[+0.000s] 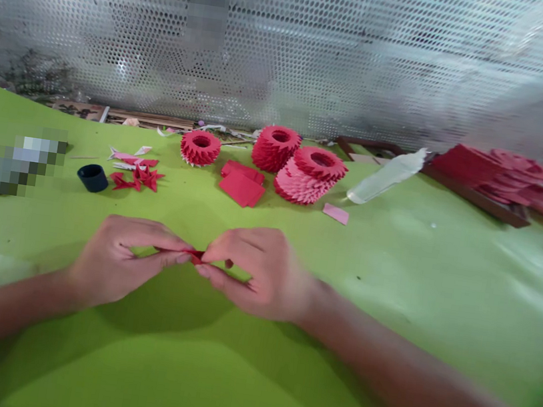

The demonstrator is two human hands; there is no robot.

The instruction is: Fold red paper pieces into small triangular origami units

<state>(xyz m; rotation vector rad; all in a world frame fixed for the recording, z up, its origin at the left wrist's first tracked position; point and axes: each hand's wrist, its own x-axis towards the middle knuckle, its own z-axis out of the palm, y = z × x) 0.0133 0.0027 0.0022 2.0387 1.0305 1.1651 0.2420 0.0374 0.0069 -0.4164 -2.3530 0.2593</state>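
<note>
My left hand and my right hand meet above the green-covered table, their fingertips pinching a small folded piece of red paper from both sides. Most of that piece is hidden by my fingers. Farther off lie several small folded red paper units and a few loose red paper squares. Behind them stand a ring of folded red paper, a taller red ring and a red-and-pink folded ring. None of these touch my hands.
A black cap and a pixelated object sit at the left, with a plastic bottle lying at the right. Stacked red paper rests on a wooden board. A perforated metal sheet stands behind the green table.
</note>
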